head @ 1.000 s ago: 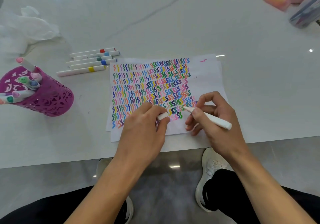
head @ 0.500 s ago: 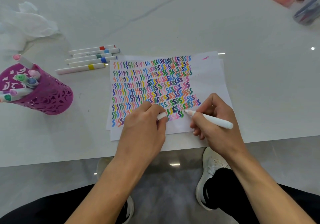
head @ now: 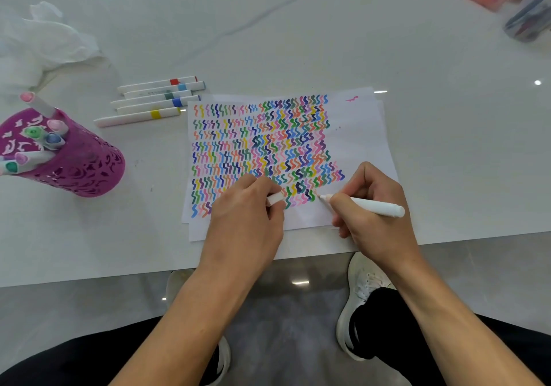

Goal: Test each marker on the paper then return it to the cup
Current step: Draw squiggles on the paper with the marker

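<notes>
- Here the marker [head: 372, 207] sits in the right hand [head: 378, 218]. Its long axis runs from the tip at the left, down on the paper [head: 357, 135] just beside the last squiggles, to the butt at the right.
- The right hand's fingers curl round the barrel in a writing grip.
- The left hand [head: 247, 215] rests on the paper, clenched round a white cap [head: 275, 198] just left of the tip.
- The cup [head: 89, 174] stands well apart to the left on the table [head: 447, 147], nearer the left hand; recapping likely comes first.
</notes>
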